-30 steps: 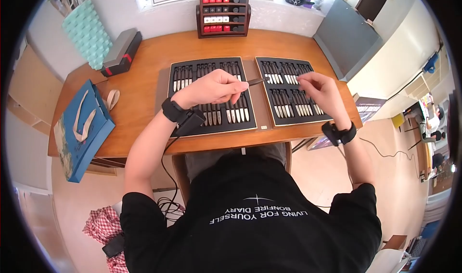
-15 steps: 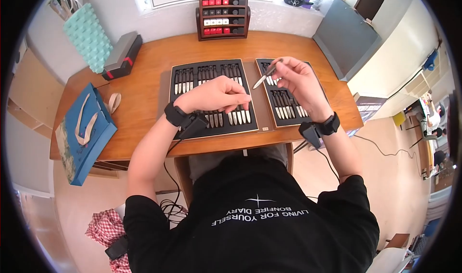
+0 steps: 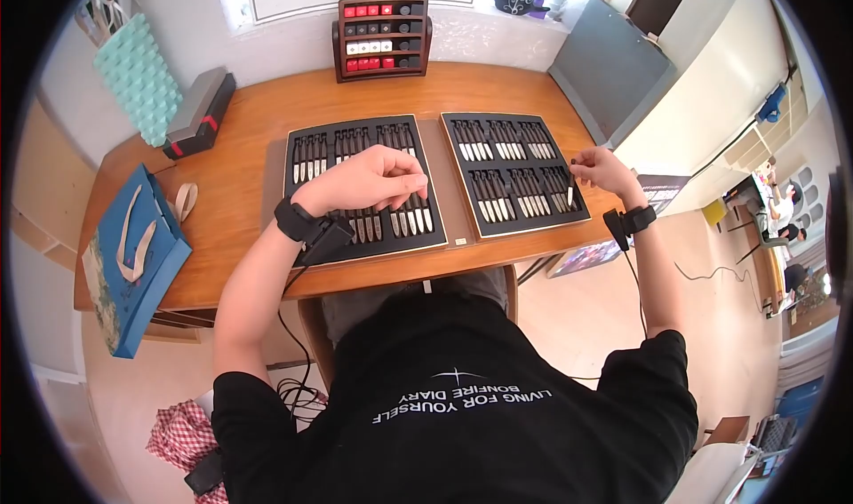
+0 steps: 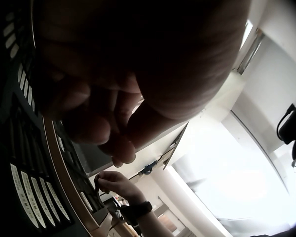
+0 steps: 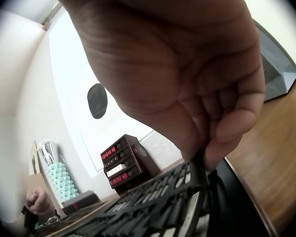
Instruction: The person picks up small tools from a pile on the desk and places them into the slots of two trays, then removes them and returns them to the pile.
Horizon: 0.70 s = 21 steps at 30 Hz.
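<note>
My right hand (image 3: 604, 173) pinches the dark upper end of a slim stick (image 3: 570, 195) between thumb and fingers. The stick has a dark handle and a pale, blade-like lower part. It points down over the lower right corner of the right-hand black tray (image 3: 515, 165), close among the other sticks there. In the right wrist view, its dark end (image 5: 199, 173) sits between the fingertips. Above the left-hand black tray (image 3: 442, 233) hovers my left hand (image 3: 373, 177), fingers loosely curled and holding nothing. Both trays hold rows of similar sticks; the left hand hides part of its tray.
A dark wooden rack (image 3: 382, 37) with red, black and white pieces stands at the back of the desk (image 3: 302, 100). A blue gift bag (image 3: 133, 260) and a grey box (image 3: 201, 113) are on the left, a grey panel (image 3: 609, 68) on the right.
The stick has passed from the left hand to the right. My right hand has carried it rightwards to the right tray's lower corner, while the left stays over its tray. The head view has shifted.
</note>
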Available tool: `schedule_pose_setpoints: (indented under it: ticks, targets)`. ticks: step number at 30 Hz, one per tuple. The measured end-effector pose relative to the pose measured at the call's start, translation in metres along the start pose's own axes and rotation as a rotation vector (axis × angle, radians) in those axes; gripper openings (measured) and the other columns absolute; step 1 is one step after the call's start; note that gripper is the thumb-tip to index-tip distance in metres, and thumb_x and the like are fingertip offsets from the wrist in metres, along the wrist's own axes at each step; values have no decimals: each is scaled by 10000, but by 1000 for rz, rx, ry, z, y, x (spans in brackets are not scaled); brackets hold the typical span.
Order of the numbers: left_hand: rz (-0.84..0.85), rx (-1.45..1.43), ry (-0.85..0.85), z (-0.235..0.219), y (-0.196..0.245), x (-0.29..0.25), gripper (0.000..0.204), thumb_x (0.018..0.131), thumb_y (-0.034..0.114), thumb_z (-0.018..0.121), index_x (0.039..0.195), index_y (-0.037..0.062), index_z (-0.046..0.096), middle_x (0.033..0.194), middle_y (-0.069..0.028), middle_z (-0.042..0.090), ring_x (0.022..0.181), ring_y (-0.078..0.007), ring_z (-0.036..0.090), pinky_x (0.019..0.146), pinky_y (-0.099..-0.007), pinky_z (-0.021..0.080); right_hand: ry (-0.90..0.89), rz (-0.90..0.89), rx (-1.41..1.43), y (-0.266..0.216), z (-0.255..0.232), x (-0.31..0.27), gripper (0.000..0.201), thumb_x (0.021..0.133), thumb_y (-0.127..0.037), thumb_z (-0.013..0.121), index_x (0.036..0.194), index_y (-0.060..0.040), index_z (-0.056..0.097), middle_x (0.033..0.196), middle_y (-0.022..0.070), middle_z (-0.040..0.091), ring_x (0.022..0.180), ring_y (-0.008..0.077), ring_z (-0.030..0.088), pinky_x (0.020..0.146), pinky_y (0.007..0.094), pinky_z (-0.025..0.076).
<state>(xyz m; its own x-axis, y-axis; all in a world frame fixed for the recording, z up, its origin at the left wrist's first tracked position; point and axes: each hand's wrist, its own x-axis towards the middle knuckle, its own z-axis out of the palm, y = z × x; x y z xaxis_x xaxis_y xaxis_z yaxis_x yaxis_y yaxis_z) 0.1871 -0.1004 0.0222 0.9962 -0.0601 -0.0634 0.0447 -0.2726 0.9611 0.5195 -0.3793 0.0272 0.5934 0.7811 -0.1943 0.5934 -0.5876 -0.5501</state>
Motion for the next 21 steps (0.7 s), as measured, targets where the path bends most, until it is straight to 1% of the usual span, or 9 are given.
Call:
schedule_pose_setpoints:
  ticks: [2,5,8,10,11,15,18,20,21]
  targets:
    - [10,-20,-12,-1,2,0,259,976,221,502,921,12,644,623,28,530,523,-23,451,480,-193,382,18,-2,-33,4,-1,0,219,872,-228,657,831,-13,643,682,6,615,620,87,573,544,238,449]
    - [15,-13,-4,2,3,0,258,975,213,502,922,3,641,640,21,541,526,-23,453,490,-191,387,-24,-30,42,10,-10,0,196,885,-205,638,820,-20,633,684,-6,610,610,70,556,546,226,442]
    - [-1,-2,-4,0,0,0,255,973,212,505,925,-1,638,662,14,553,534,-26,456,497,-191,389,-87,-79,162,14,-25,9,212,868,-216,656,845,-5,646,688,3,601,619,90,561,549,244,453]
    - [10,3,-27,-1,-1,1,252,971,210,510,928,-4,636,673,13,560,545,-29,461,497,-194,390,-135,-76,102,13,-29,11,225,872,-222,653,853,2,646,698,12,602,614,94,555,554,247,463]
    - [10,7,-31,-1,0,0,252,971,210,510,928,-4,636,673,13,560,545,-29,461,497,-194,390,-134,-26,-15,10,-29,11,233,874,-221,647,864,13,643,703,20,602,623,103,558,558,257,472]
    - [0,4,-19,0,0,0,250,971,211,511,934,-2,637,674,11,561,540,-30,459,497,-194,390,-162,35,-90,5,-14,14,196,879,-185,638,869,10,621,697,17,594,621,98,560,581,247,474]
    - [16,-7,-15,1,2,0,250,972,211,511,938,-2,638,673,10,561,537,-30,456,499,-191,389,-117,54,15,5,6,7,168,852,-157,660,887,3,623,703,18,588,636,109,557,595,265,472]
    - [27,-9,-16,1,2,0,250,972,211,511,939,-2,638,674,9,561,536,-30,456,500,-189,390,131,-146,-135,1,17,-5,184,802,-155,703,862,3,633,716,48,587,691,162,580,624,303,472]
    - [13,2,-13,0,1,0,249,972,210,511,940,-3,638,672,10,559,538,-29,457,500,-188,390,177,-144,-173,-3,20,-12,168,777,-126,703,875,-10,632,737,62,585,716,192,584,651,326,465]
